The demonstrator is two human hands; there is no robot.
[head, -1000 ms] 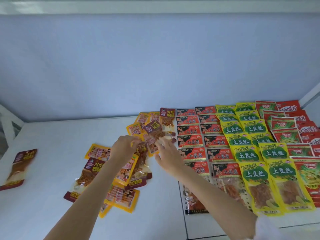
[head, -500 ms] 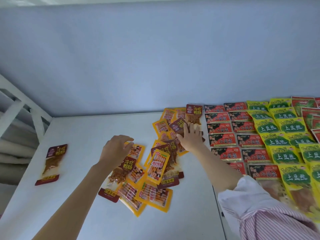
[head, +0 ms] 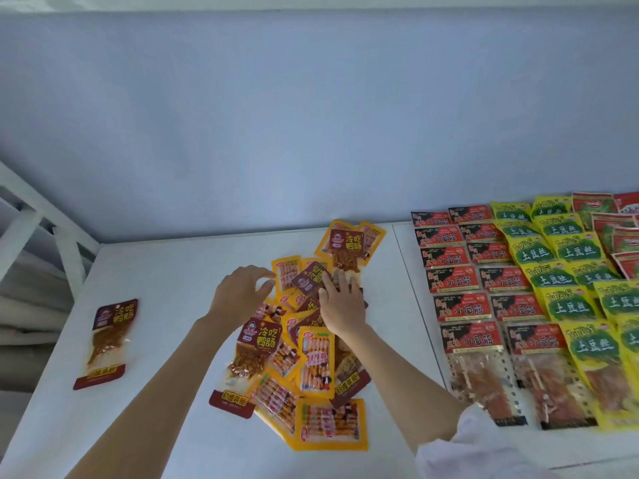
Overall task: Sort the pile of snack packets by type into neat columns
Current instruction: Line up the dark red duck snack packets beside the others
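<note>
Pile point(head: 304, 344) of unsorted packets sits mid-table point(head: 166, 278), w/ both hands reaching into its far end. Right hand point(head: 340, 305) lies flat on the heap, fingers fairly straight and spread, pressing on a maroon packet point(head: 311, 281) that lies skewed, its long axis running diagonal, label end toward far right. Left hand point(head: 238, 293) hovers just left of same packet, fingers loosely curled w/ thumb apart, holding nothing; an orange packet point(head: 286, 273) lies just beyond its fingertips, long axis roughly away from the person. Right hand is the nearer one to the maroon packet, already touching it, so I'd judge it the one to draw it out. Another maroon packet point(head: 345, 250) lies at far end of pile, label end away from the person, long axis near upright in view. A lone maroon packet point(head: 109, 344) rests well apart at left, same orientation, prob. the start of a column. Sorted columns stand at right: red-black packets point(head: 463, 281), yellow-green packets point(head: 560, 281), red-green packets point(head: 619, 233) at the edge. Judgement: maroon and orange types remain to be separated; the skewed packet needs turning to match.
</note>
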